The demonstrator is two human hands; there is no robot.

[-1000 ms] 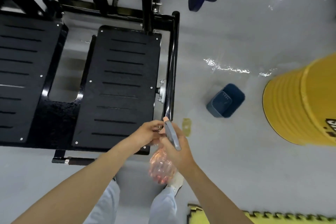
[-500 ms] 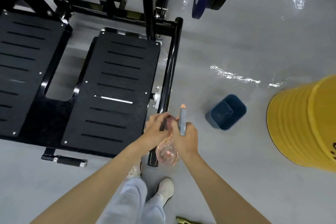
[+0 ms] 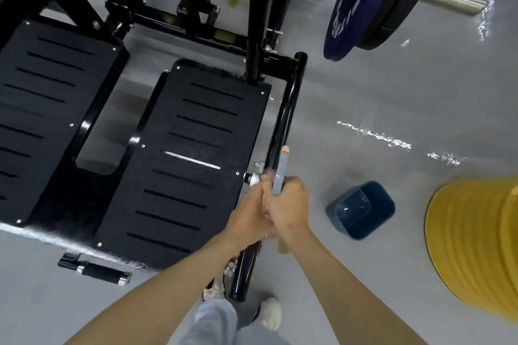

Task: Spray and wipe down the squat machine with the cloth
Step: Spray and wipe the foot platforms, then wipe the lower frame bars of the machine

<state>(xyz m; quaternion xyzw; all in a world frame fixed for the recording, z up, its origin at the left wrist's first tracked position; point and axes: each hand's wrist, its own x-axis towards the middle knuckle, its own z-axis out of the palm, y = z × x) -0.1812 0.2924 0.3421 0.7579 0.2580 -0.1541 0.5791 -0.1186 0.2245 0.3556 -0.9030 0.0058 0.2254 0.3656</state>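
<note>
Both hands have drawn closer together since half a second ago, and the pinkish body of the bottle, which showed below them then, is now almost hidden between them.

Head view: one spray bottle (image 3: 280,173) is held over the right edge of the squat machine (image 3: 283,120), its grey head lying along the black side tube with the orange tip pointing away from the person. The right hand (image 3: 288,204) grips the bottle just under the head, fingers wrapped around it. The left hand (image 3: 246,216) presses against the right one, its fingers (image 3: 266,176) curled at the base of the head; they are blurred, and whether they pinch anything cannot be told.

The machine shows two black slotted foot plates: the right plate (image 3: 190,162) just beside the hands, the left plate (image 3: 42,109) at the picture's left edge. One short black handle (image 3: 98,270) juts out below the right plate's near edge.

On the grey floor (image 3: 392,92) stand one blue bin (image 3: 361,210), right of the hands, and one yellow barrel (image 3: 476,246) beyond it. One blue weight plate (image 3: 361,5) hangs at the top. Two shoes show below, the pale shoe (image 3: 270,314) clearest.
</note>
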